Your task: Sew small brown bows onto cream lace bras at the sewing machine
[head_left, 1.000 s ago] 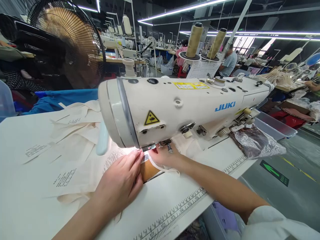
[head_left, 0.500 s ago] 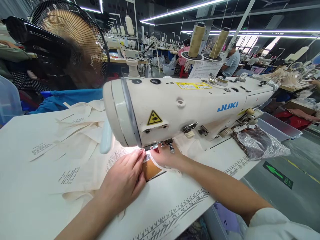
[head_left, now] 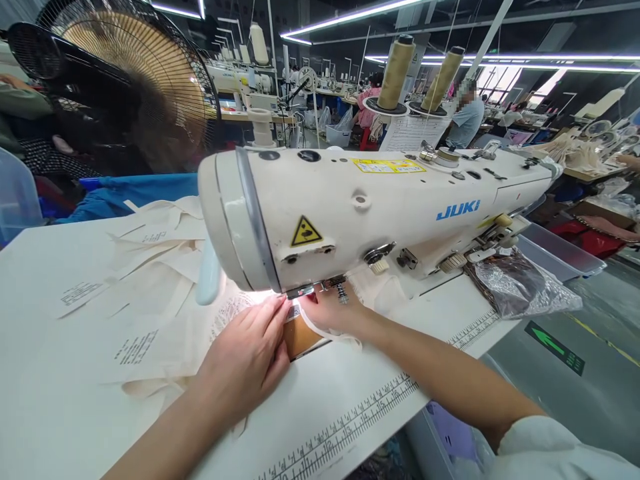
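A white JUKI sewing machine (head_left: 340, 207) stands across the table, its lamp lighting the needle area. My left hand (head_left: 250, 347) is just left of the presser foot, fingers pressed together on cream lace fabric (head_left: 225, 317). Below the machine head, my right hand (head_left: 333, 310) curls its fingers on the cream fabric close to the foot; its fingertips are partly hidden. A narrow cream strip (head_left: 345, 341) loops out under that hand. Between my hands shows a brown plate (head_left: 303, 337) set in the table.
Cream fabric pieces with printed text (head_left: 137, 347) lie on the left of the white table (head_left: 40, 373). A fan (head_left: 145, 80) stands behind. At right is a plastic-bagged bundle (head_left: 520, 283) beside a clear bin (head_left: 565, 250). Thread cones (head_left: 396, 73) rise behind the machine. Other people sit farther back.
The view has shifted slightly. Both hands keep nearly the same places at the presser foot, and the fabric shows no clear movement.
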A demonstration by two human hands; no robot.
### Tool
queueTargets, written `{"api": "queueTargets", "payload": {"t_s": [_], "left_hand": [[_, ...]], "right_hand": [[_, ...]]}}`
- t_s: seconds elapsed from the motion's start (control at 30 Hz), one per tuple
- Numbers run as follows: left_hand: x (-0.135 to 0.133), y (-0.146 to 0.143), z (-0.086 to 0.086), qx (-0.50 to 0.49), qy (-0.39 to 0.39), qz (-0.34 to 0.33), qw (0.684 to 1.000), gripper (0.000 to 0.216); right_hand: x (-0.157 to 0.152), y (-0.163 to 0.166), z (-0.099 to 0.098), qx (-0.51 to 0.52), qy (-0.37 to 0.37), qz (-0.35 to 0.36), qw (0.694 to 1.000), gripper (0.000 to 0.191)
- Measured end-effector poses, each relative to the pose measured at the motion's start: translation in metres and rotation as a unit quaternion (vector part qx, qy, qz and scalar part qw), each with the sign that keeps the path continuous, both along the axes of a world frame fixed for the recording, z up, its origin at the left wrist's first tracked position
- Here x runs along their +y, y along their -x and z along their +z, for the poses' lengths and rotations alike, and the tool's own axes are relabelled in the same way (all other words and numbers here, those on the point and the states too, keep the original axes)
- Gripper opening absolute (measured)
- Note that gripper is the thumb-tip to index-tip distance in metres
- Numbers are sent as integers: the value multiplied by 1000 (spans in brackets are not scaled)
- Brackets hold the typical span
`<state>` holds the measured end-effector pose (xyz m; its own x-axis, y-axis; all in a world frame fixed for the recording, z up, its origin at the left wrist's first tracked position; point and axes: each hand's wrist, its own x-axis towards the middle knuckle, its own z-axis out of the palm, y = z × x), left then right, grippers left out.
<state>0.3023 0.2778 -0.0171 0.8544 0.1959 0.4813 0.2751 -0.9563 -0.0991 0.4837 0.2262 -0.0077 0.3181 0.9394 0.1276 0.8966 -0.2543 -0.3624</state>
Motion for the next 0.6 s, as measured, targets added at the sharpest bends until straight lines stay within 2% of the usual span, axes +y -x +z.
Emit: {"api": "queueTargets", "payload": {"t_s": [0.13,0.3,0.5,0.6], "left_hand": [[0,0,-4,0,10,-8,1000,50],[1,0,-7,-12,26,-9,1000,52],[1,-1,-6,-7,-28,-13,1000,47],[0,-1,-6,-7,-29,-12,999,46]], "right_hand": [[-5,0,10,-34,16,41,998,33],[0,-2,5,-38,14,33,999,34],[2,-3,4,-45,16,38,998,35],[1,-2,4,-26,19,30,999,34]]}}
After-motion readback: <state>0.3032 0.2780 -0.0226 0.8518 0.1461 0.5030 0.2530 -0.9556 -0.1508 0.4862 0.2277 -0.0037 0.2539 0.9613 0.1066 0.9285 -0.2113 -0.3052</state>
